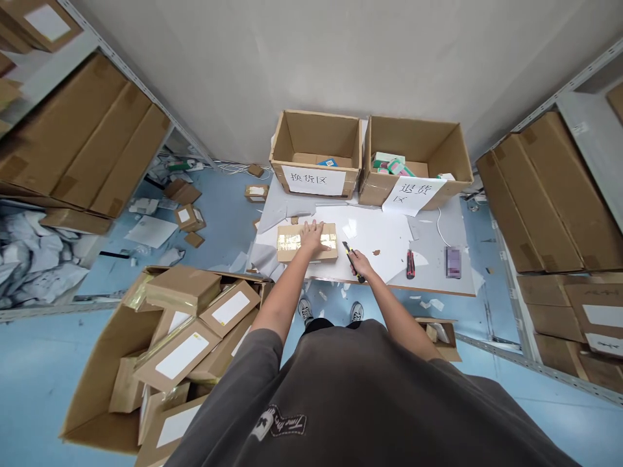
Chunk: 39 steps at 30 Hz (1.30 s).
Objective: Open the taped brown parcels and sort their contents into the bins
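Note:
A taped cardboard box (289,250) lies on the white table (384,227), with shiny clear tape along its top. My left hand (312,237) rests flat on the right half of this box, fingers spread. Just to the right of the box, my right hand (360,262) is wrapped round a black and yellow utility knife (348,249). The knife's front end points up and left toward the box but stands apart from it. Farther right on the table lies a red and black utility knife (411,264).
Two open cartons with handwritten paper signs, a left carton (311,139) and a right carton (413,139), stand along the table's back. A purple phone-like object (453,263) lies at the right. A large carton (104,370) full of parcels stands at lower left. Shelves flank both sides.

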Available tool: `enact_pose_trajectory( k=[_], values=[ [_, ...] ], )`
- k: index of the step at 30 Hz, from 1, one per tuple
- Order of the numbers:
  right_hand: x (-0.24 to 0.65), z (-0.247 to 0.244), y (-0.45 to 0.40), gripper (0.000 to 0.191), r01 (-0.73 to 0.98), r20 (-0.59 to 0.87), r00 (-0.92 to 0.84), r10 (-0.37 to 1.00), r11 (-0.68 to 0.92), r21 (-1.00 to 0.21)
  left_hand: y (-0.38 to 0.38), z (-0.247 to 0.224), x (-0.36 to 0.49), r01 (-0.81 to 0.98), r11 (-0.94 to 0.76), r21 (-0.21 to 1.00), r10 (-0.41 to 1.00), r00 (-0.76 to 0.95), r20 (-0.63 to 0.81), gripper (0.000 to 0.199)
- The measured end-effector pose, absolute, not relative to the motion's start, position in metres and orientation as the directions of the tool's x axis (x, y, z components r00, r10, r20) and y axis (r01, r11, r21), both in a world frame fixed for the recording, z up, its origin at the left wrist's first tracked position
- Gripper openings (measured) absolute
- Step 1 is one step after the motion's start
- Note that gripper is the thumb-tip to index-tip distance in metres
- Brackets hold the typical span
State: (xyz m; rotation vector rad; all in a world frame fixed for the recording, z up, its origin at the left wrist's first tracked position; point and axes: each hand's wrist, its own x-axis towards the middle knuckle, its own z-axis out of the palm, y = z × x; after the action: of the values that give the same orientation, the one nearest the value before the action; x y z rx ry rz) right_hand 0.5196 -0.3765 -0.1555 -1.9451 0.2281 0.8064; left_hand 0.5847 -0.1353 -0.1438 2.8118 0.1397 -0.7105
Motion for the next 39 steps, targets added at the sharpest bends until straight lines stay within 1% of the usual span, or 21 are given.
enact_pose_trajectory(
  k=[2, 5, 7, 10, 13, 15, 18, 23, 27, 29, 32, 34, 36, 37, 39],
  values=[
    [0.523, -0.154, -0.375, 0.027, -0.453, -0.617, 0.766, 0.181, -0.528, -0.718, -0.136, -0.149, 0.595, 0.161, -0.971, 0.177, 0.046, 0.853, -0.521, 0.141],
    [0.53, -0.153, -0.372, 0.028, -0.392, -0.6, 0.773, 0.203, -0.59, -0.705, -0.133, -0.156, 0.603, 0.158, -0.976, 0.147, 0.062, 0.859, -0.509, 0.14],
    [0.537, -0.153, -0.369, 0.03, -0.354, -0.588, 0.78, 0.213, -0.625, -0.696, -0.127, -0.16, 0.602, 0.129, -0.976, 0.178, 0.031, 0.883, -0.468, 0.13],
    [0.544, -0.154, -0.367, 0.036, -0.327, -0.579, 0.79, 0.199, -0.663, -0.674, -0.119, -0.165, 0.594, 0.082, -0.964, 0.252, -0.021, 0.924, -0.381, 0.105],
    [0.548, -0.157, -0.372, 0.04, -0.252, -0.536, 0.822, 0.191, -0.722, -0.644, -0.115, -0.172, 0.583, 0.046, -0.958, 0.284, -0.038, 0.958, -0.283, 0.089],
    [0.551, -0.158, -0.378, 0.037, -0.184, -0.494, 0.846, 0.199, -0.762, -0.621, -0.116, -0.177, 0.578, 0.008, -0.957, 0.29, -0.063, 0.97, -0.235, 0.084],
    [0.557, -0.16, -0.389, 0.03, -0.126, -0.465, 0.859, 0.216, -0.79, -0.6, -0.118, -0.187, 0.575, -0.044, -0.959, 0.278, -0.099, 0.977, -0.187, 0.081],
    [0.571, -0.163, -0.395, 0.03, 0.022, -0.381, 0.872, 0.308, -0.801, -0.599, -0.12, -0.204, 0.57, -0.121, -0.96, 0.254, -0.146, 0.986, -0.083, 0.08],
    [0.585, -0.165, -0.394, 0.031, 0.142, -0.345, 0.862, 0.373, -0.828, -0.542, -0.119, -0.22, 0.568, -0.181, -0.934, 0.308, -0.185, 0.983, 0.017, 0.067],
    [0.591, -0.166, -0.394, 0.032, 0.188, -0.327, 0.858, 0.397, -0.834, -0.52, -0.118, -0.225, 0.569, -0.17, -0.923, 0.346, -0.162, 0.985, 0.052, 0.058],
    [0.599, -0.166, -0.395, 0.031, 0.231, -0.322, 0.844, 0.429, -0.832, -0.504, -0.114, -0.228, 0.567, -0.091, -0.92, 0.382, -0.068, 0.995, 0.073, 0.047],
    [0.601, -0.166, -0.395, 0.03, 0.247, -0.329, 0.831, 0.448, -0.828, -0.504, -0.111, -0.226, 0.562, -0.119, -0.914, 0.388, -0.095, 0.992, 0.081, 0.044],
    [0.602, -0.165, -0.397, 0.028, 0.262, -0.331, 0.821, 0.465, -0.823, -0.504, -0.107, -0.221, 0.556, -0.189, -0.902, 0.389, -0.168, 0.982, 0.086, 0.042],
    [0.602, -0.165, -0.397, 0.027, 0.273, -0.331, 0.817, 0.473, -0.821, -0.501, -0.105, -0.218, 0.553, -0.206, -0.897, 0.39, -0.189, 0.978, 0.082, 0.044],
    [0.602, -0.163, -0.398, 0.027, 0.301, -0.329, 0.805, 0.493, -0.818, -0.49, -0.103, -0.211, 0.552, -0.195, -0.899, 0.392, -0.188, 0.981, 0.055, 0.051]
  ],
)
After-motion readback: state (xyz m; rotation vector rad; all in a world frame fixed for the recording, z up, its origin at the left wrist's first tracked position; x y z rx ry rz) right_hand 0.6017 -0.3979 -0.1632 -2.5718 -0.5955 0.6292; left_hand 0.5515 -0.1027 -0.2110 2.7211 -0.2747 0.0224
